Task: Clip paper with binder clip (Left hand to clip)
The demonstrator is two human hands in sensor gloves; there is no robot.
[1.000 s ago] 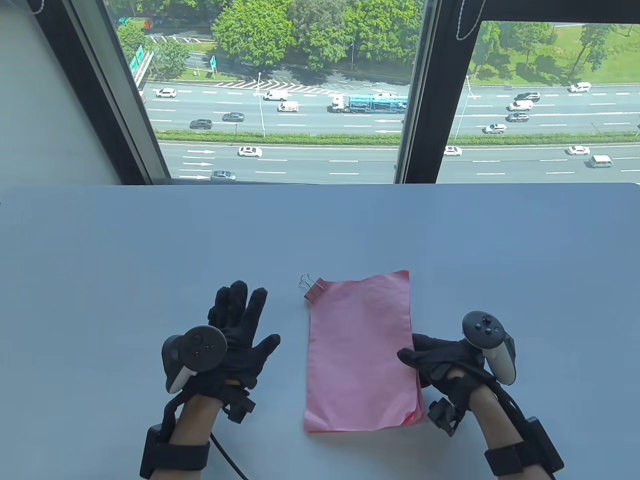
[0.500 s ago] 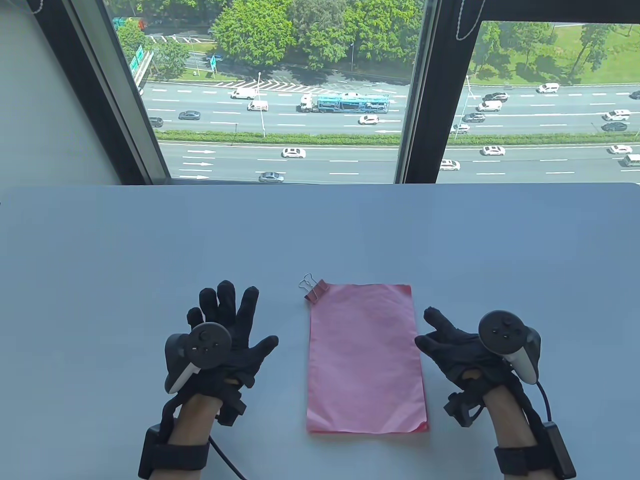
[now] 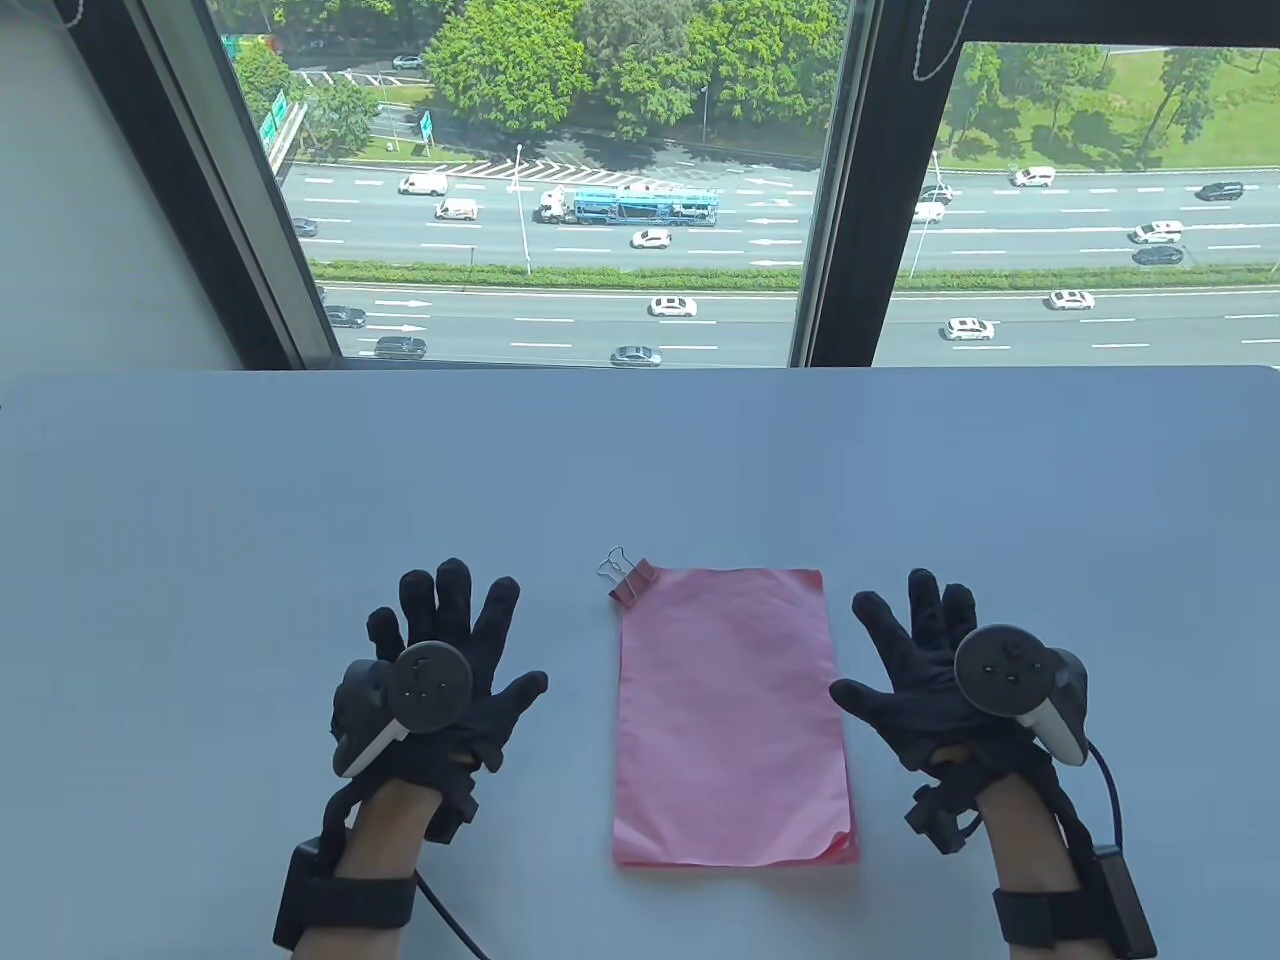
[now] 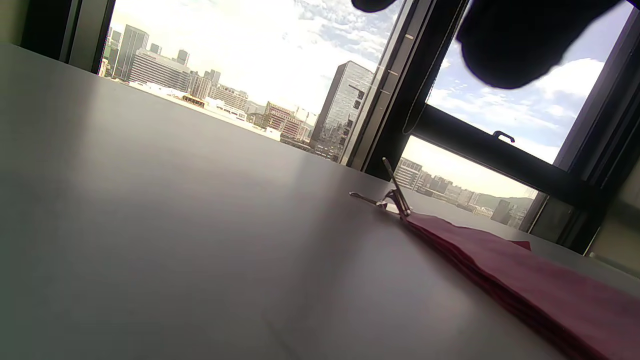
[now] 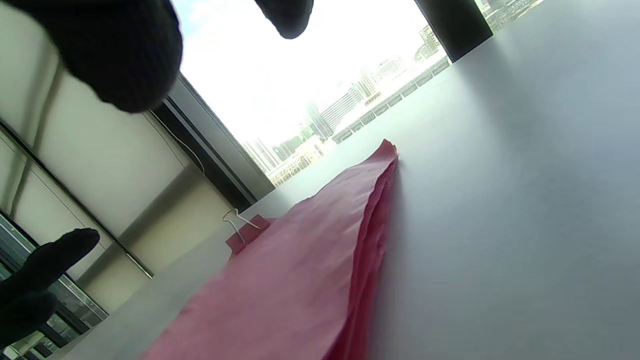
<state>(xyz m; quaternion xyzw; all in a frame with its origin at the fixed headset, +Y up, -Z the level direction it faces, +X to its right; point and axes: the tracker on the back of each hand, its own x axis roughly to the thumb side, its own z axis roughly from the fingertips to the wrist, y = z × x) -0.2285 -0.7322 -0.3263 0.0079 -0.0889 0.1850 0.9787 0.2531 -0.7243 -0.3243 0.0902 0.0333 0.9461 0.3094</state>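
A stack of pink paper lies flat on the table between my hands. A pink binder clip with wire handles sits on its far left corner. The clip also shows in the left wrist view and the right wrist view, and the paper shows in both. My left hand rests flat on the table left of the paper, fingers spread, holding nothing. My right hand rests flat to the right of the paper, fingers spread, holding nothing.
The light table runs back to a window along its far edge. A cable trails from my left wrist toward the near edge.
My right hand let go of the paper's right edge, moved right and spread flat on the table. The paper settled flat. My left hand barely moved.
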